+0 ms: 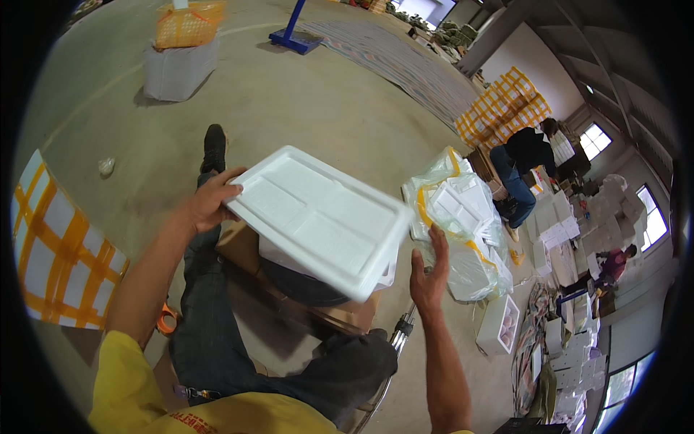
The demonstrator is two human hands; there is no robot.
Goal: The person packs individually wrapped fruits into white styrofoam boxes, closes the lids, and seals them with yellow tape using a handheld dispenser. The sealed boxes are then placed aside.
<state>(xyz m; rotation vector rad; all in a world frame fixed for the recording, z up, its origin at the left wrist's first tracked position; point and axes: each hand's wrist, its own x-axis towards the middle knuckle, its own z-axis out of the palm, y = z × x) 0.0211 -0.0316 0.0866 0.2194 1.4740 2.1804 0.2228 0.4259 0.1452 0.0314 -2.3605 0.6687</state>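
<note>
My left hand (210, 202) grips the near-left end of a white foam box lid (325, 217), thumb on top. The lid is tilted over my lap, its recessed face up. My right hand (432, 271) is apart from the lid's right end, fingers spread, holding nothing. Beneath the lid, partly hidden, are a white foam piece (387, 274) and a round black object (295, 285). They rest over a brown cardboard box (238, 244) between my legs. Just beyond my right hand lies a clear plastic bag (458, 260) with more white foam lids inside.
At left stands a white box strapped with orange tape (65, 249), an orange tape roll (167, 319) near it. An open foam box holding round items (497, 325) lies at right. A person in dark clothes (523, 163) bends over boxes. Another person (610, 268) is farther right.
</note>
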